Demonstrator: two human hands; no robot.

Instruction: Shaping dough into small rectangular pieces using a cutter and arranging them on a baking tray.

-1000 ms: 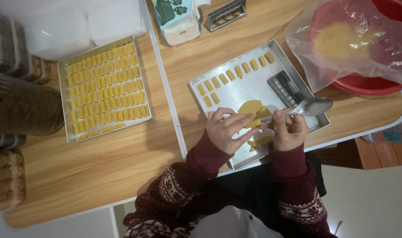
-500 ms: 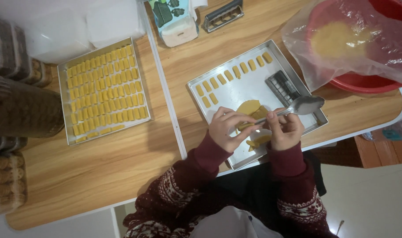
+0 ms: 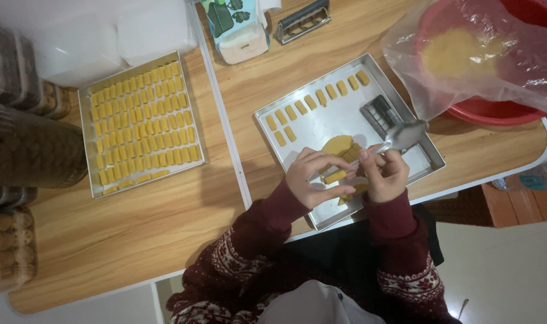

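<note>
Head view: looking straight down on a wooden table (image 3: 135, 240) and a person in a dark red patterned sweater (image 3: 243, 264), both hands busy over a metal baking tray (image 3: 321, 120).
Left hand (image 3: 312, 180): fingers curled in and pinching a small yellow dough stick (image 3: 335, 177), which lies across the fingertips, just above the tray's near end.
Right hand (image 3: 386, 176): fingers closed around the handle of a metal spoon (image 3: 402, 137); the bowl of the spoon points up and away, toward the tray's far right corner.
Dough stick: right between the two hands, touching the left fingers, with the right thumb close beside it; whether the right hand touches it, I cannot tell.
Dough lump (image 3: 338, 145): a flat yellow mass on the tray just behind the hands, partly hidden by them.
Finished pieces (image 3: 315, 102): one long row runs along the tray's far edge, and a short second row has begun at the left end.
Dark ridged mould (image 3: 378, 111): sitting on the tray near the spoon's bowl.
Second tray (image 3: 140, 123): off to the left, well apart, packed with neat columns of the same yellow sticks.
Red basin (image 3: 495, 108): upper right, covered by a clear plastic bag (image 3: 465, 54) with yellow dough showing through.
Far edge: a patterned carton (image 3: 234, 27) and a metal tool (image 3: 303, 21) side by side.
Left margin: clear jars (image 3: 21, 150) of baked biscuits.
</note>
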